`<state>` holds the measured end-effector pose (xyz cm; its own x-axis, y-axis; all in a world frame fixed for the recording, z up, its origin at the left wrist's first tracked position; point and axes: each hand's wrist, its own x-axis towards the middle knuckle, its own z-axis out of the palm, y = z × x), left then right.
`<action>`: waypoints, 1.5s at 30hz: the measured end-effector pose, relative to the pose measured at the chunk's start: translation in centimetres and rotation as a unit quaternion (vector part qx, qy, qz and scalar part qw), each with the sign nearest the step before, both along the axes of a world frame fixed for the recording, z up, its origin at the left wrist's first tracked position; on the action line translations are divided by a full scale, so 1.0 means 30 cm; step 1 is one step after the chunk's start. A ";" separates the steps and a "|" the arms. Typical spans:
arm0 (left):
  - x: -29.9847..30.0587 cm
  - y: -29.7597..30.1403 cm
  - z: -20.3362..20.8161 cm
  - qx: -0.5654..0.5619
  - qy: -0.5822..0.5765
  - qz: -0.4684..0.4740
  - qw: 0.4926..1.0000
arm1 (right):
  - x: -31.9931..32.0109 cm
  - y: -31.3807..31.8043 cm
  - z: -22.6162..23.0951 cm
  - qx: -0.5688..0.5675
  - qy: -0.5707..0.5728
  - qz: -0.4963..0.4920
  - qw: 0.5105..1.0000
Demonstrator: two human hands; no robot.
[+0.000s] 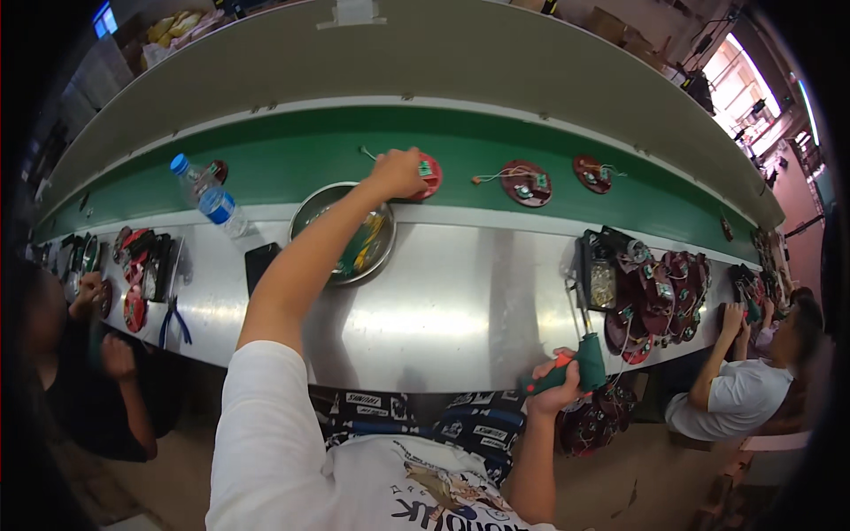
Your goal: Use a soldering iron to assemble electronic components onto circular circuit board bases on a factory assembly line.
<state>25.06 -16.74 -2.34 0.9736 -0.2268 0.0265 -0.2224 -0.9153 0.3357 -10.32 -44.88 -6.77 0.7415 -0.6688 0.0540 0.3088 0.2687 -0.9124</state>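
Note:
My left hand [398, 173] reaches over a steel bowl to the green belt, its fingers closed at the left edge of a red round housing [431, 175] with a small circuit board on it. The fingertips are partly hidden behind the hand. Near the front edge of the steel table, my right hand [560, 387] is wrapped round the handle of a green cordless screwdriver [591, 361]. Its long bit points away from me, beside a black tray of screws [602, 285]. The steel bowl [391, 251] under my left forearm holds yellow and green pieces.
A stack of dark red round housings [655, 301] with wires stands on the right. Other housings [527, 183] lie along the green belt [310, 133]. A water bottle [212, 199], a black phone [259, 264] and pliers [174, 323] are on the left. Co-workers sit on both sides.

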 end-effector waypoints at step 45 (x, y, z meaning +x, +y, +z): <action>-0.504 0.263 0.016 -0.084 -0.101 0.101 0.986 | -0.026 -0.022 -0.018 0.017 -0.007 0.061 0.998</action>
<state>9.93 -8.85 -1.87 0.9695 -0.0037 0.2449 -0.1182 -0.8830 0.4543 -11.10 -45.55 -7.32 0.8173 -0.5745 0.0440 0.2844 0.3359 -0.8979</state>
